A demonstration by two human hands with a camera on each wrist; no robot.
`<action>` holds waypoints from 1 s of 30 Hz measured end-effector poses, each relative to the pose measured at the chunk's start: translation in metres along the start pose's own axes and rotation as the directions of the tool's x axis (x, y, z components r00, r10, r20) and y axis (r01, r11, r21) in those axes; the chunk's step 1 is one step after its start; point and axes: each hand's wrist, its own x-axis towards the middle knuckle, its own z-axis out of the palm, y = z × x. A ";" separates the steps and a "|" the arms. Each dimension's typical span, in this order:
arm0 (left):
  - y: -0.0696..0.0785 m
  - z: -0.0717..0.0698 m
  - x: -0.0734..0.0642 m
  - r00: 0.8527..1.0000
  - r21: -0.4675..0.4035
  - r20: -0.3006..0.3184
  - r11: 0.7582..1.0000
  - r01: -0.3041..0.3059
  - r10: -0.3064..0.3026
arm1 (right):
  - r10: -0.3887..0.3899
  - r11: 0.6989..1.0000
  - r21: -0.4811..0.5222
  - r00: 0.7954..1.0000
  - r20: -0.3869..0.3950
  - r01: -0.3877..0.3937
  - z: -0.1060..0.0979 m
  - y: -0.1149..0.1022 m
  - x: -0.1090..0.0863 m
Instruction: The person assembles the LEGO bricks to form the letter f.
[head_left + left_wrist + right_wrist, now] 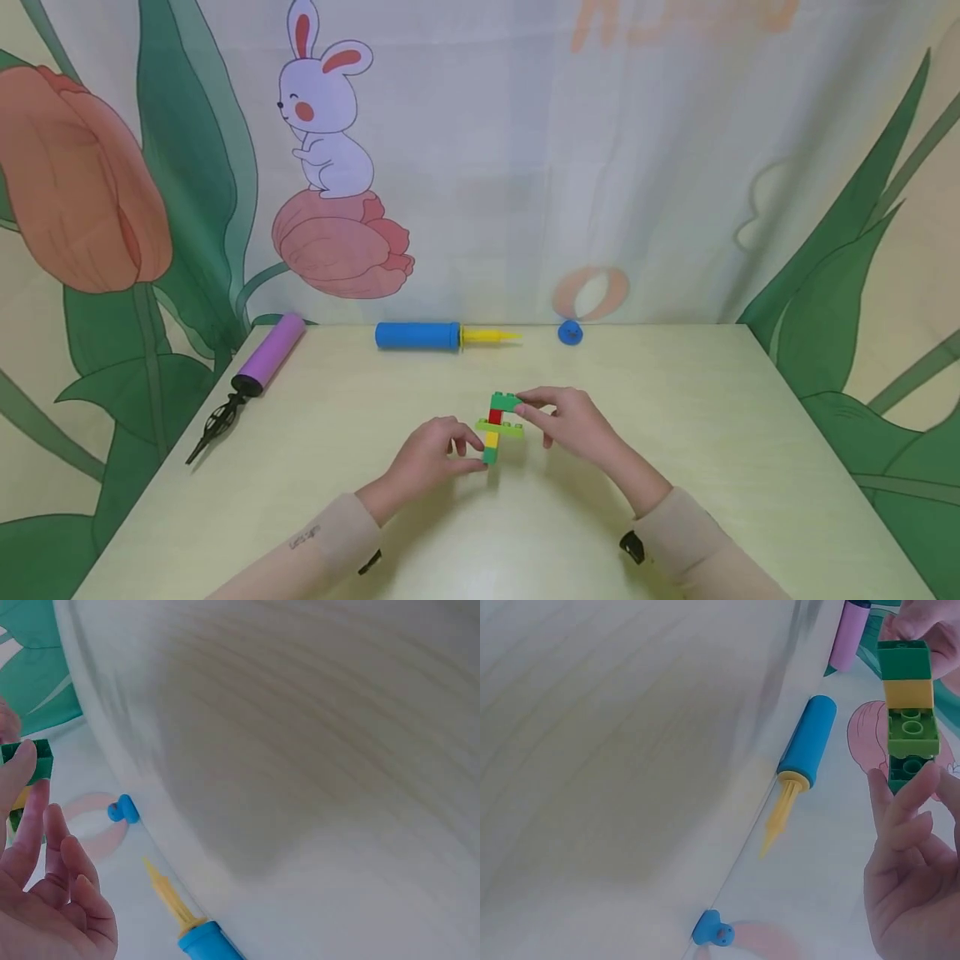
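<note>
A small tower of toy building bricks [492,439] is held up between both hands over the table. From the top it runs dark green, red, a long light green brick, yellow, then dark green at the bottom. My left hand [435,450] pinches the bottom green brick [43,765] between thumb and finger. With its fingertips, my right hand [573,421] pinches the right end of the top green brick [505,402]. In the right wrist view the undersides of the light green brick [913,733] and top brick show hollow tubes; the red brick is hidden there.
At the table's back edge lies a blue balloon pump [417,336] with a yellow nozzle [487,336]. A small blue toy [570,332] sits to its right. On the left is a purple pump [273,350] with a black tip. A printed curtain [480,167] hangs behind.
</note>
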 end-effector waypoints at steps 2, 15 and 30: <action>0.003 0.000 0.000 1.000 -0.003 -0.006 1.000 -0.005 0.005 | 0.007 1.000 -0.011 1.000 -0.017 -0.007 0.000 0.001 0.001; 0.012 0.005 0.005 0.999 0.018 -0.028 1.000 -0.026 0.026 | 0.018 0.999 0.050 1.000 0.003 -0.019 -0.001 0.019 0.011; 0.004 0.018 0.015 0.986 -0.008 0.120 0.993 0.120 -0.118 | 0.126 0.990 -0.081 0.987 0.097 -0.118 0.005 0.032 0.025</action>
